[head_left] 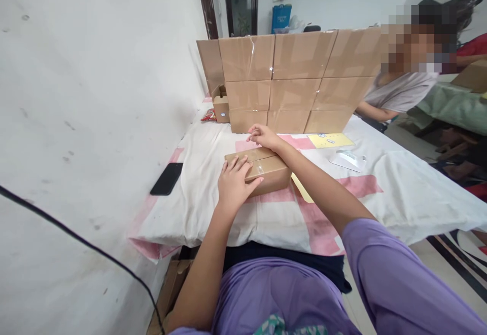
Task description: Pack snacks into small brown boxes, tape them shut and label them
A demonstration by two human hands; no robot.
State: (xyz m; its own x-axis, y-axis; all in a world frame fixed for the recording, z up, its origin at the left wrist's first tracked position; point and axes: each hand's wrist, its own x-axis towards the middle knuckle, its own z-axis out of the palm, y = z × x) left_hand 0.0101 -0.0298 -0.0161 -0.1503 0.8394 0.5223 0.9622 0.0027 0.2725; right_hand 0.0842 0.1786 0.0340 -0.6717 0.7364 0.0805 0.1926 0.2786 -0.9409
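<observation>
Purple cloth, the wearer's shirt [281, 294], fills the near edge, with bare forearms reaching forward to the table. Clock directions here run from the box on the table, with twelve o'clock pointing away from the wearer. At seven o'clock, below the table edge, part of a brown carton [175, 279] shows, and a black cable [76, 231] slants across at eight.

White tablecloth [194, 223] with pink patches covers the table, creased along its near side. On it, in front of the wearer, lies the closed cardboard box [272, 179], a strip of clear tape on its top. The left hand [236, 179] rests on its nine o'clock end, palm down and spread, fingers on the top and thumb along the near side, not gripped around it. The right hand [264, 137] is above the far edge, its fingers half bent; whether it has hold of anything I cannot tell.

Level with the box, a black phone [166, 179] lies at nine o'clock. A yellow sheet [302, 189] shows just beside the box between three and four, and a whitish, shiny piece [348, 159] lies near three. Farther, at two, is a yellow card [331, 140] with small marks or labels.

Beyond, from twelve to one, stands a wall of taped cartons [294, 94], three rows of three in front. At eleven sit a small open carton [220, 103] and a red packet [208, 116]. Past the wall's two o'clock end is another person [403, 89] in a pale top. Farthest, at twelve, is a blue container [281, 18].
</observation>
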